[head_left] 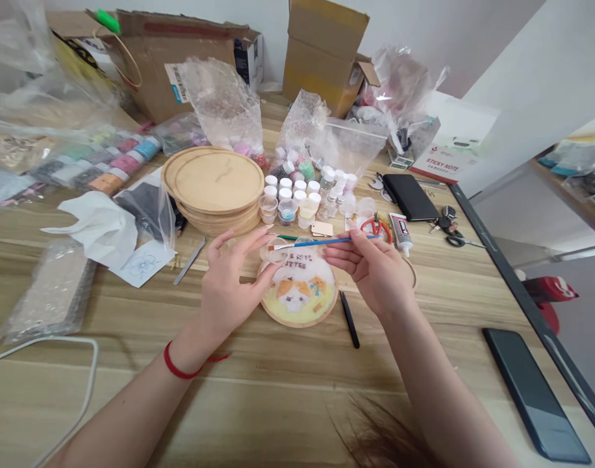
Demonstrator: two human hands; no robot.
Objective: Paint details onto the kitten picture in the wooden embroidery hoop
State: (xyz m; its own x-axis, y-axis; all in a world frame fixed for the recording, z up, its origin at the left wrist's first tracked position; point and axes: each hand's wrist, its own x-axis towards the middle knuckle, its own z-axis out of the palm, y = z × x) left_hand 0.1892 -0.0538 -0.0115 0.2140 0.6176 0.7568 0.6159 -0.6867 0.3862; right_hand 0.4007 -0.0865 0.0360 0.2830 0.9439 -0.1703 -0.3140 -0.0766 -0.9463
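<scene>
My left hand (232, 283) is closed on a small clear plastic cup (272, 255), tilted between thumb and fingers. In my right hand (380, 276) is a thin blue paintbrush (327, 241), held nearly level with its bristles at the cup. Whether the bristles touch the cup's inside, I cannot tell. Below both hands lies a round wooden-rimmed plaque (302, 302), showing an orange-and-white kitten face, a yellow lower part and dark lettering; my left hand and the cup cover part of it. Black tweezers (349, 320) lie just right of the plaque.
Behind the plaque stand several white-lidded jars (300, 195) and a stack of wooden discs (212, 182). A glue tube (401, 233) and red-handled pliers (378, 227) lie right. A phone (536, 393) rests near the right edge; a metal spatula (190, 261) and bubble-wrapped pack (51, 289) lie left.
</scene>
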